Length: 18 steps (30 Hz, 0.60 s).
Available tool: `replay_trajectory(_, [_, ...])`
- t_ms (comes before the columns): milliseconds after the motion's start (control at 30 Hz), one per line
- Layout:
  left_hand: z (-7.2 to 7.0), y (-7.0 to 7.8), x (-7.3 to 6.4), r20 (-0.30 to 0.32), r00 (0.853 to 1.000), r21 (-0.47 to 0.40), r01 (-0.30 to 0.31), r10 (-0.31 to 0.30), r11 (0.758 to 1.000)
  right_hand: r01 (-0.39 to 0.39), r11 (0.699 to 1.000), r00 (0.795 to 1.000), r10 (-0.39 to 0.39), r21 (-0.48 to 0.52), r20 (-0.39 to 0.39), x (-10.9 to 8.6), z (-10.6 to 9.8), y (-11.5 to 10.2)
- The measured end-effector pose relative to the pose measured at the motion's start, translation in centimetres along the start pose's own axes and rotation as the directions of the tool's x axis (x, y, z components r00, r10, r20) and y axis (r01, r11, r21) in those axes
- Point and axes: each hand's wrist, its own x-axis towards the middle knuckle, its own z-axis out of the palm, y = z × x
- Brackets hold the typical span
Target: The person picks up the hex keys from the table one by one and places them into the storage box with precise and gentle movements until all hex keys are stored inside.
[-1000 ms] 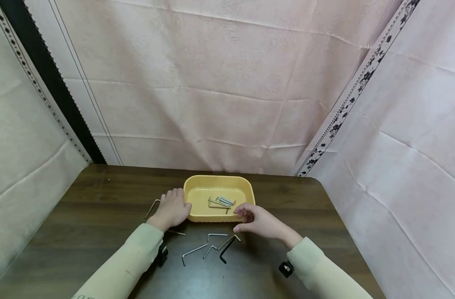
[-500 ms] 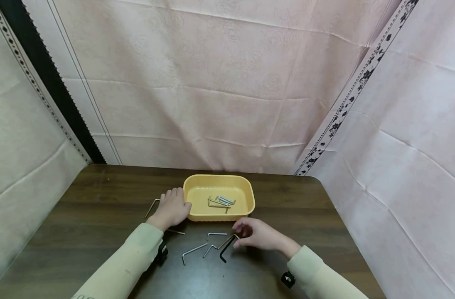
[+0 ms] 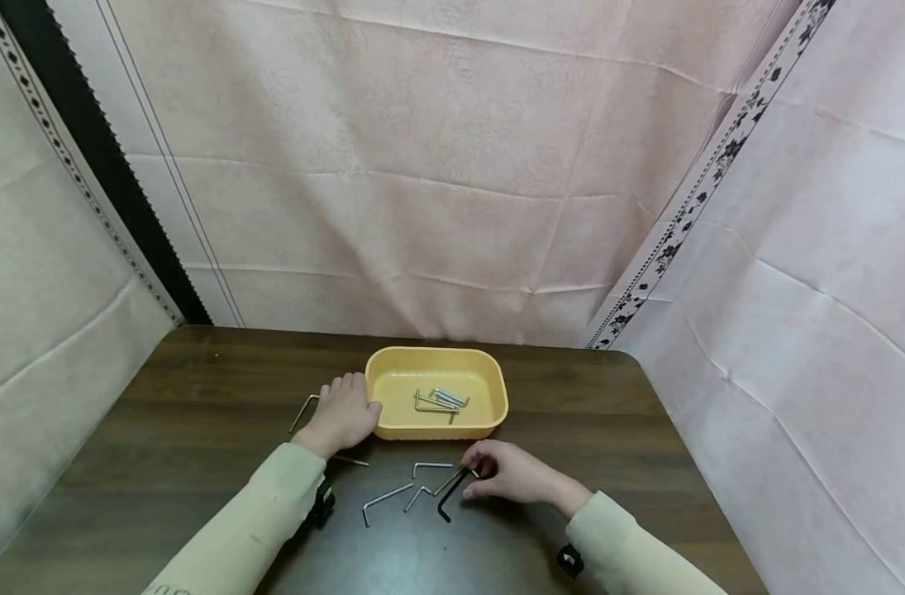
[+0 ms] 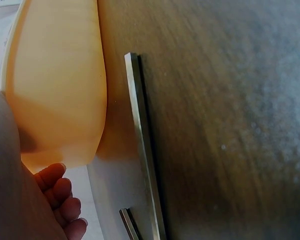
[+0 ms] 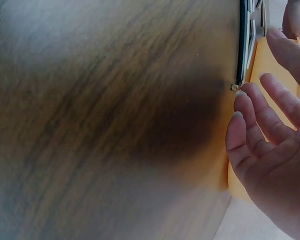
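Nearest, a black hex key (image 3: pixel 452 492) and a brass hex key (image 3: pixel 448 482) lay close together on the dark table (image 3: pixel 586 413). The right hand (image 3: pixel 513 473) was at their far ends, fingers loosely bent, thumb apart. Beyond, the left hand (image 3: pixel 344 417) held the left rim of the yellow tray (image 3: pixel 392 392), where several metal keys (image 3: pixel 447 398) rested. Pale cloth (image 3: pixel 437 207) hung behind.

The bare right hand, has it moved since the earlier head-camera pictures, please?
Yes: the right hand moved toward the person, away from the rounded rectangular yellow tray, which stayed put.
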Motion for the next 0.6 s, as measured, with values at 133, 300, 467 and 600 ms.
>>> replay_trajectory(133, [-0.08,0.03,-0.01,-0.001,1.0,0.0,0.0,0.0,1.0,0.023,0.999,1.0,-0.023,-0.024,-0.013,0.17,0.17,0.04])
replay_trajectory(300, [0.06,-0.03,0.01,-0.008,1.0,-0.007,-0.003,0.003,1.0,0.081,0.994,0.996,-0.084,-0.076,-0.04,0.49,0.52,0.21])
replay_trajectory(467, [0.08,-0.07,0.09,-0.006,1.0,-0.008,-0.003,0.003,1.0,0.092,0.99,0.994,-0.098,-0.104,-0.054,0.79,0.78,0.42])
replay_trajectory(600, [0.05,-0.07,0.12,-0.001,1.0,-0.005,-0.004,0.004,1.0,0.077,0.99,0.995,-0.083,-0.115,-0.053,0.87,0.88,0.56])
